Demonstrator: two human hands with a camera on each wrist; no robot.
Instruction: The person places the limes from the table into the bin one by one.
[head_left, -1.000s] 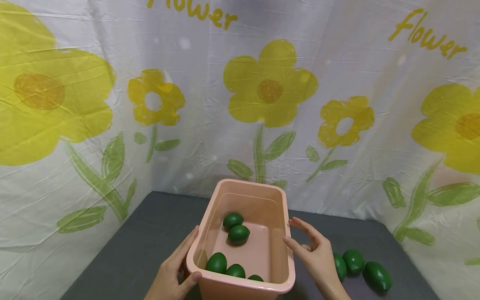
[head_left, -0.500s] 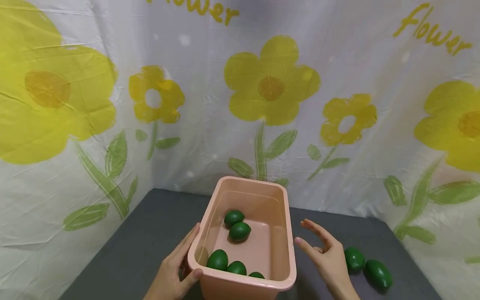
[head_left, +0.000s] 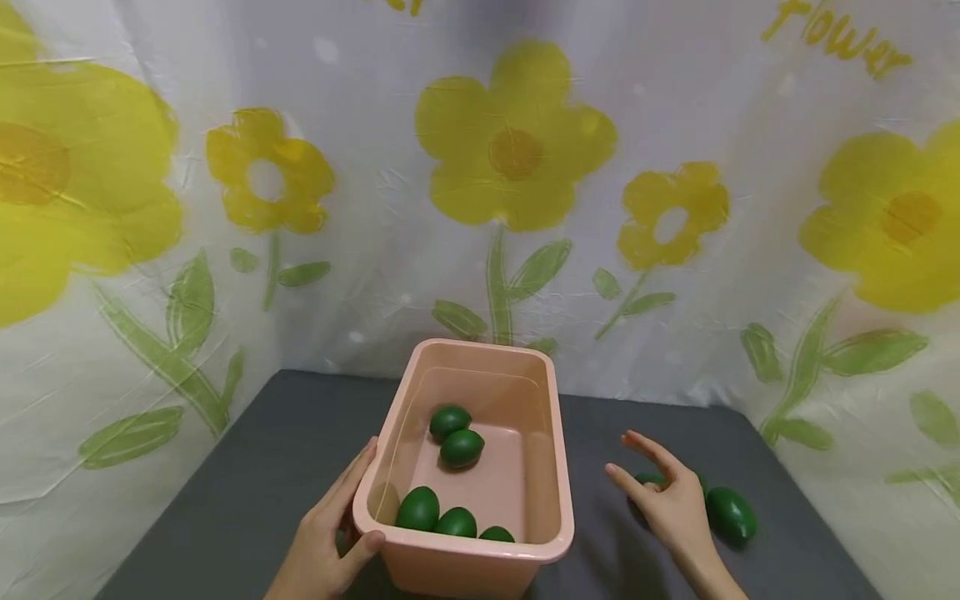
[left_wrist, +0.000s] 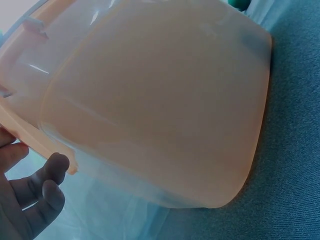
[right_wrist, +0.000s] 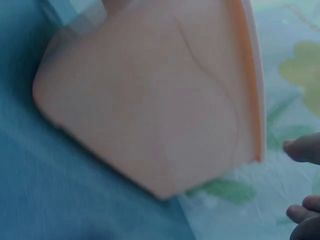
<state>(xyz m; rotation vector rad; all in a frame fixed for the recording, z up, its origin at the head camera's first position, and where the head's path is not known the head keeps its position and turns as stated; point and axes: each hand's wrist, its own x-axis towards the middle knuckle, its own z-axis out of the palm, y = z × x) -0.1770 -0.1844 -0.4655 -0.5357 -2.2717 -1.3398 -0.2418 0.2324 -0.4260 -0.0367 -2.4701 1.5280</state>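
A pink plastic bin stands in the middle of the head view with several glossy dark green, lime-like oval fruits inside. My left hand grips its near left corner, thumb on the front rim and fingers along the left side. In the left wrist view, fingertips show right at the rim. My right hand hovers right of the bin, holding nothing, thumb and forefinger spread apart. It partly hides more green fruits; one green fruit lies just beyond it in fuller sight.
A dark grey cloth-covered table lies under everything. Behind it and along the sides hangs a white curtain printed with yellow flowers. The bin's tall side wall fills much of the right wrist view.
My right hand has come away from the bin's right rim and moved right, over beside the loose fruits. The left hand stays at the bin's corner. The head view has shifted slightly.
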